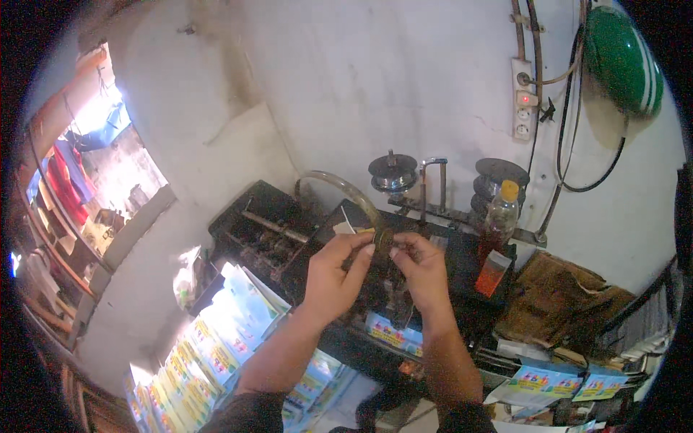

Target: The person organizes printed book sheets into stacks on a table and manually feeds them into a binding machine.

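Note:
My left hand [338, 270] and my right hand [424, 274] meet over the middle of a dark, greasy machine [339, 224]. Both are closed, thumbs and fingers pinching a small dark round part [384, 240] from either side. I cannot make out exactly what kind of part it is. A curved, yellowish translucent hose [345, 189] arches from the back left of the machine down to this spot. Just behind my hands, a metal spool [393, 173] stands on the machine. Under my wrists lies a printed light-blue booklet [393, 333].
Rows of booklets [206, 346] lie at the left front, and more printed sheets [548, 382] at the right. A yellow-capped bottle [499, 220] of reddish liquid stands beside other spools [498, 184]. Brown cardboard [567, 297] lies right. A power strip [522, 101] with cables hangs on the wall.

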`<state>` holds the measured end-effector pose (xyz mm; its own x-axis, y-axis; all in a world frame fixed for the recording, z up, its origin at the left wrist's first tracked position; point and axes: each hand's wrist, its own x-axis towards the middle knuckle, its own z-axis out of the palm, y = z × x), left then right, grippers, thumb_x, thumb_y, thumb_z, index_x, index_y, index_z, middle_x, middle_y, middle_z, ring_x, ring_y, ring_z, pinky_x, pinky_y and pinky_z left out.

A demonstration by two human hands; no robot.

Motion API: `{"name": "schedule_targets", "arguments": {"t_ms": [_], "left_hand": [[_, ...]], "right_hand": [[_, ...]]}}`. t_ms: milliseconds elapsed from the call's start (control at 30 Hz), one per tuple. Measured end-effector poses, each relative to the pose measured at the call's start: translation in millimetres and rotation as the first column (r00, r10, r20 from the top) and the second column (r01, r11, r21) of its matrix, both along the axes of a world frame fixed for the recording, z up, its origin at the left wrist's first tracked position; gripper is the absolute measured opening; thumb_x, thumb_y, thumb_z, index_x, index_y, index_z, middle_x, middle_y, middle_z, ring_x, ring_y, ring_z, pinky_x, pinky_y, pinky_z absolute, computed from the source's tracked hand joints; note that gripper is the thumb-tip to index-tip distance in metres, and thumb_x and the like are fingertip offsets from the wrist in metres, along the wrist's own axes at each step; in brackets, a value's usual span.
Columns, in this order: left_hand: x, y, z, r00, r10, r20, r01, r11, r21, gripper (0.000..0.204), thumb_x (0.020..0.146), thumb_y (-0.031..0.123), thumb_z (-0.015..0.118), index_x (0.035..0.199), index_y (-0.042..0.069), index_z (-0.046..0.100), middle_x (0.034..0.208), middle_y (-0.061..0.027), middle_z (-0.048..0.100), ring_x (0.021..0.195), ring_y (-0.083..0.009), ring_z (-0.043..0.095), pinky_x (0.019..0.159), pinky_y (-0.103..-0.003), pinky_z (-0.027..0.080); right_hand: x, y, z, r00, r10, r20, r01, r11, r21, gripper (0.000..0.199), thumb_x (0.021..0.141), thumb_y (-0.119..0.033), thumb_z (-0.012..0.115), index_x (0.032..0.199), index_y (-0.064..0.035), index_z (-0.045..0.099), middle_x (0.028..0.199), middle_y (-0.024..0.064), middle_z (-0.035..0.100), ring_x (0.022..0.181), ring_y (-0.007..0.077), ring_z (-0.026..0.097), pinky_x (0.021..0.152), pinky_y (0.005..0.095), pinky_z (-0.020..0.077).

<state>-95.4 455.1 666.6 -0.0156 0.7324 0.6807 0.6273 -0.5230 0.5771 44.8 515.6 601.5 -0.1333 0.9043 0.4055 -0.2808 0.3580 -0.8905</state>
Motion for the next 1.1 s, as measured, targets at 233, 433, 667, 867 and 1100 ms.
{"name": "schedule_targets", "arguments": {"t_ms": [233,433,667,867,1100], "left_hand": [[2,-1,2,1.0,-0.003,-0.003,0.003,1.0,0.006,0.016,0.088,0.01,0.06,0.101,0.001,0.064,0.093,-0.014,0.066,0.085,-0.0238,0.064,0.077,-0.031,0.048],[1,-1,1,0.998,-0.005,-0.057,0.009,0.998,0.066,0.016,0.088,0.01,0.061,0.101,0.001,0.064,0.093,-0.0145,0.066,0.085,-0.0241,0.065,0.077,-0.031,0.049],[9,-3,8,0.998,0.015,-0.054,-0.014,1.0,0.022,0.016,0.087,0.009,0.062,0.1,0.001,0.065,0.094,-0.0156,0.067,0.088,-0.0271,0.066,0.079,-0.033,0.05],[0,2,2,0.999,0.005,-0.054,-0.001,0.998,0.061,0.016,0.087,0.009,0.062,0.1,0.001,0.065,0.093,-0.0157,0.066,0.086,-0.0269,0.065,0.077,-0.032,0.05],[0,2,1,0.997,-0.02,-0.079,0.027,0.996,0.085,0.018,0.087,0.011,0.061,0.102,0.001,0.065,0.094,-0.0156,0.066,0.087,-0.028,0.065,0.078,-0.033,0.05]], "right_hand": [[0,5,-10,0.999,-0.048,0.013,0.046,0.995,0.092,0.02,0.084,-0.005,0.064,0.104,-0.0025,0.063,0.098,0.0071,0.065,0.092,0.0157,0.06,0.081,0.0274,0.0465],[6,2,0,0.998,-0.03,0.056,0.026,0.997,0.073,0.024,0.081,-0.005,0.065,0.104,-0.0028,0.063,0.095,0.0074,0.065,0.088,0.0151,0.06,0.077,0.0282,0.0479],[11,13,-7,0.998,0.038,0.045,-0.039,0.999,0.017,0.026,0.076,-0.001,0.065,0.102,-0.0026,0.065,0.091,0.007,0.065,0.086,0.0158,0.061,0.077,0.0276,0.0484],[5,16,-1,0.967,-0.177,0.185,0.115,0.946,0.304,0.027,0.073,0.004,0.065,0.1,-0.0006,0.065,0.094,0.0103,0.064,0.091,0.0216,0.062,0.08,0.0307,0.0489],[2,17,-14,0.978,-0.181,0.107,0.144,0.948,0.285,0.025,0.074,0.002,0.065,0.099,-0.0011,0.065,0.096,0.0106,0.063,0.091,0.0226,0.062,0.082,0.0309,0.0483]]}}
